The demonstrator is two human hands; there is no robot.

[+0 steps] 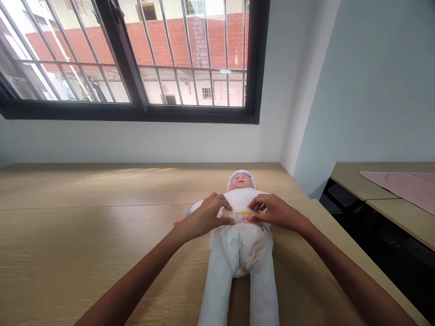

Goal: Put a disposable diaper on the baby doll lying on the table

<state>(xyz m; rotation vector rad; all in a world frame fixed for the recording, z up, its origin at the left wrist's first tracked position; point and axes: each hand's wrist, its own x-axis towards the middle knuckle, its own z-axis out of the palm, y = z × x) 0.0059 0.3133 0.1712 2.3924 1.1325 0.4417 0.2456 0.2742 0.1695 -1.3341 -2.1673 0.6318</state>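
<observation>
The doll (239, 196) lies face-up on the table (102, 253), legs toward me, presumably so left hand (208, 213) and right hand (277, 211) reach its diaper (240, 246) evenly; each grip is narrow, whether pinching I can't tell.

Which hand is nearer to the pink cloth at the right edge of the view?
Right. The right hand is at the diaper's top, on the pink cloth's side; the left hand is at the diaper top's opposite side, farther off.
</observation>
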